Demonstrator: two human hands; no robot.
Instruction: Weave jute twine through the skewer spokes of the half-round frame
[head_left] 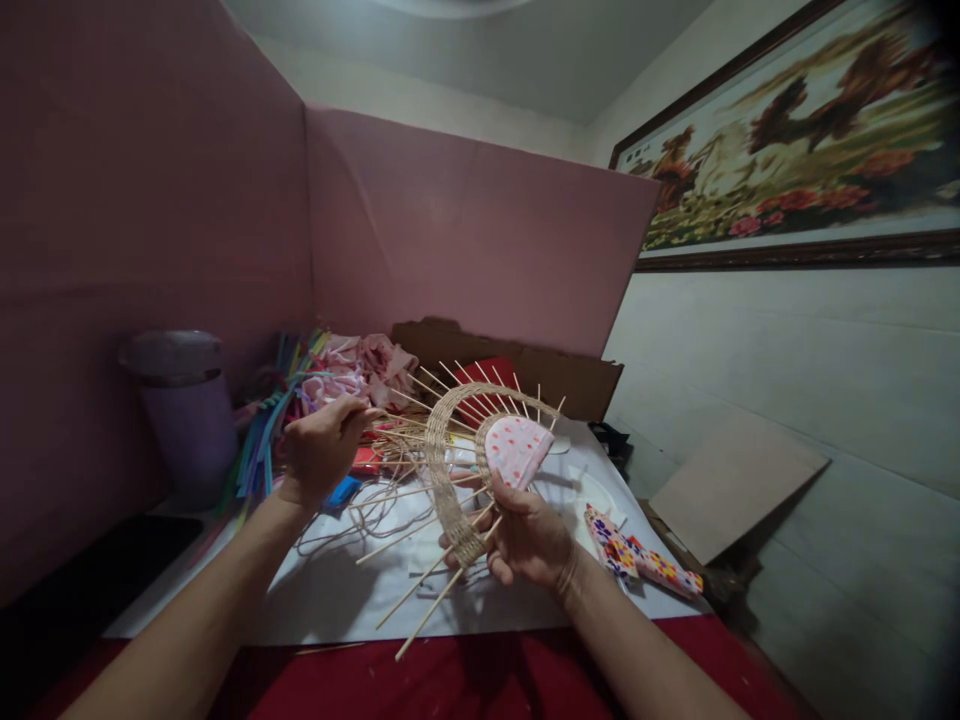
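My right hand (529,540) is closed on a half-woven fan-shaped piece (450,470): thin wooden sticks radiate from a pink dotted fabric centre (516,450), with tan cord woven in an arc around them. I hold it upright above the table. My left hand (324,445) is pinched on the tan cord at the stick tips on the piece's left side. More loose tan cord (352,520) trails down onto the white sheet (337,590) below.
A lilac lidded cup (184,410) stands at the left. Coloured strips (262,440) and pink fabric (367,365) are heaped behind. A floral glue gun (637,560) lies at the right. A brown cardboard box (570,375) sits behind, pink panels wall the table, and red cloth (465,680) covers the near edge.
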